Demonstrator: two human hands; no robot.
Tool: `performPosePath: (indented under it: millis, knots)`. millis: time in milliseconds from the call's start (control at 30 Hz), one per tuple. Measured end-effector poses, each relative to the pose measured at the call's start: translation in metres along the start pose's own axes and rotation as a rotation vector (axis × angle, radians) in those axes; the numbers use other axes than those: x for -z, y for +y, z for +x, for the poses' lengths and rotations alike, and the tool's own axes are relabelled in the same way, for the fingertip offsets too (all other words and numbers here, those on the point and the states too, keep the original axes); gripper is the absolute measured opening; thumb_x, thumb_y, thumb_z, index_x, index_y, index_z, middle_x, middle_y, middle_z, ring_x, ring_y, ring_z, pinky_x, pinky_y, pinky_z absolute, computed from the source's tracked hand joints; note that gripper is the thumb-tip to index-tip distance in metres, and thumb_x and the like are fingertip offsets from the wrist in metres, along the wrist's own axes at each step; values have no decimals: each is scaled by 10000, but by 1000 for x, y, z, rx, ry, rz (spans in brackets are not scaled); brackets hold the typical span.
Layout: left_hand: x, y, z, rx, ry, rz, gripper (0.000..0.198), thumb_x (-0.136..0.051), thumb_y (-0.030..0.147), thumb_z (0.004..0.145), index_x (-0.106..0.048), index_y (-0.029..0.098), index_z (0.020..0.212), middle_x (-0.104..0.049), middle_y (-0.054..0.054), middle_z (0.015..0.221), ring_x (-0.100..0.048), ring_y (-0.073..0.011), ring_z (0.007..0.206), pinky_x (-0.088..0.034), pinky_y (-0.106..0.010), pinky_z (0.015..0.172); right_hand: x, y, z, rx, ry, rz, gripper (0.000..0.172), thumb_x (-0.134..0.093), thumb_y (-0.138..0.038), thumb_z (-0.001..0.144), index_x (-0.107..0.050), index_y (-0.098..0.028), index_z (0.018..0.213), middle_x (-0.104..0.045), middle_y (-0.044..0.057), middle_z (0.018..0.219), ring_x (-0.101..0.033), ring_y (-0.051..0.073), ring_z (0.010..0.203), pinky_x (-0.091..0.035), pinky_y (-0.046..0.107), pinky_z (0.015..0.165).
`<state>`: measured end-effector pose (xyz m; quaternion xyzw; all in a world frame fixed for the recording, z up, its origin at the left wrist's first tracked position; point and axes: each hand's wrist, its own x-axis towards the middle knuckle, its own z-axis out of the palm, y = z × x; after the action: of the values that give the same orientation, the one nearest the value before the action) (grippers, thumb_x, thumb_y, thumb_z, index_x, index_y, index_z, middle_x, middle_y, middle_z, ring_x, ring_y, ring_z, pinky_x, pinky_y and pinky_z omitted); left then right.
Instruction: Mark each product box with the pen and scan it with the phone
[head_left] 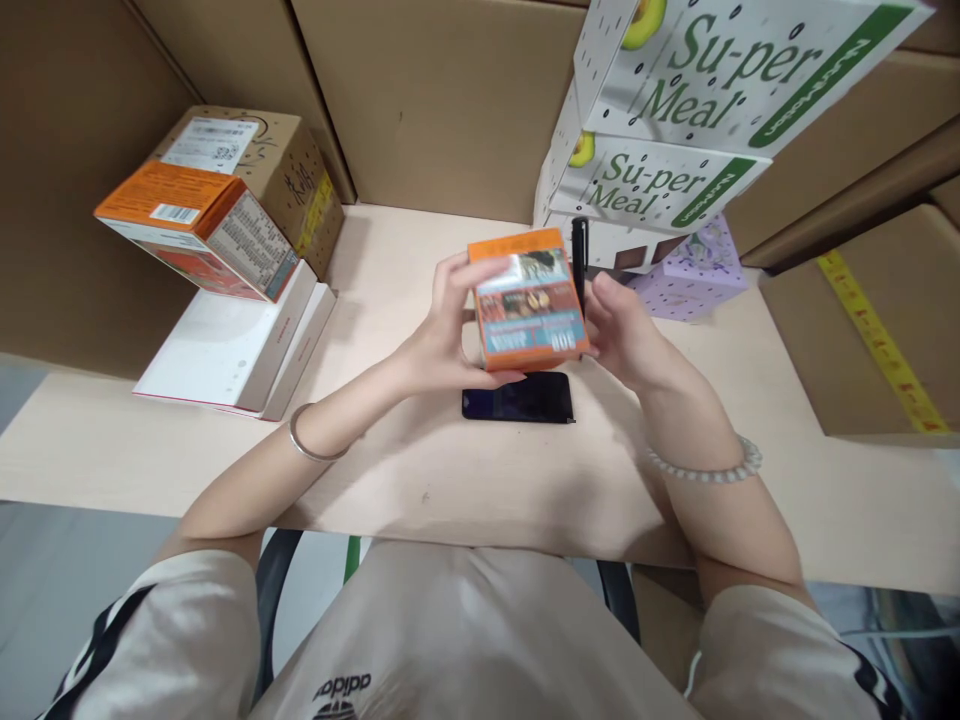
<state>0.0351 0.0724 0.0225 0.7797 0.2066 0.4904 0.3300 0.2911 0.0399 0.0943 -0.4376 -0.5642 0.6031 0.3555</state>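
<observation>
My left hand [448, 335] grips a small orange box [532, 300] from its left side, thumb below and fingers over the front. The box is tilted, with printed pictures and pale blue panels facing me. At the box's right edge, my right hand [628, 335] has its fingers curled around a slim black pen [580, 250] with a clip, which stands nearly upright. Its lower part is mostly hidden by fingers and box. A dark phone [517, 398] lies flat on the table just below the box.
White "Su-per Meal" boxes [660, 185] are stacked at the back right, beside a purple box [694, 270]. Far right stands a brown carton [870, 330] with yellow tape. On the left, another orange box [172, 200] rests on white boxes [225, 350], next to a brown parcel [281, 150].
</observation>
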Motion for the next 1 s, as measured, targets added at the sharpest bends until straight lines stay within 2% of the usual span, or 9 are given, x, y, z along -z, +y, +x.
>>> performPosePath:
  millis: [100,167,233,300,500,633,733,867,1000]
  knots:
    - [-2,9,5,-30,-35,122,1212,-975,841,628,-435,452,1642,-386,-127,1656,-274,-545,1698,-447,-787,1248,-4,-1,-1,-39,-47,76,658,-755,-898,820,-770,-306,1105,-724,-1,838,-655,177,644,-521,312,476]
    - [-1,14,10,-35,-79,169,1211,-954,864,637,-434,462,1654,-402,-124,1664,-260,-557,1708,-382,-840,1264,-6,-3,-4,-44,-79,127,590,-893,-785,744,-779,-299,1059,-765,-4,866,-714,192,711,-610,319,562]
    - [0,19,14,-46,-109,197,1197,-925,883,663,-427,470,1670,-414,-117,1684,-237,-576,1719,-328,-886,1261,-8,-3,-5,-50,-107,165,548,-969,-654,712,-797,-299,1092,-833,9,992,-795,234,866,-702,364,751]
    - [1,26,16,-43,-111,199,1174,-885,901,704,-414,469,1689,-398,-113,1724,-195,-595,1733,-324,-905,1238,-8,-2,-5,-50,-126,197,506,-983,-565,703,-814,-294,1096,-864,19,1065,-829,269,974,-718,413,884]
    - [5,47,12,82,-90,136,1051,-812,850,846,-397,454,1727,-314,-110,1830,-166,-576,1756,-446,-829,1210,1,20,9,85,-22,335,405,-870,-525,652,-845,-332,1008,-879,-7,976,-839,300,928,-718,525,908]
    - [7,49,11,59,-110,120,903,-825,758,899,-496,444,1679,-399,-96,1794,-239,-536,1748,-390,-821,1288,7,29,11,125,-40,390,494,-855,-511,629,-826,-373,1102,-880,-1,1140,-828,360,1099,-700,614,954]
    - [6,43,10,35,-143,102,1020,-892,742,840,-457,428,1708,-373,-100,1812,-222,-524,1752,-350,-785,1345,4,25,9,134,15,332,546,-931,-483,585,-799,-366,1101,-866,-1,1181,-787,362,1246,-671,594,1060]
    - [3,28,5,114,-108,-17,1314,-998,747,689,-322,408,1764,-320,-136,1830,-297,-513,1709,-452,-713,1304,-9,15,6,146,107,246,646,-1039,-483,549,-762,-335,1114,-842,24,1317,-745,357,1339,-624,568,1164]
    - [2,13,0,245,-74,-151,1198,-991,718,720,-386,393,1702,-460,-147,1714,-512,-453,1568,-541,-632,1214,-15,9,4,158,60,146,825,-1115,-537,471,-736,-322,1171,-833,37,1312,-768,342,1279,-647,535,1124]
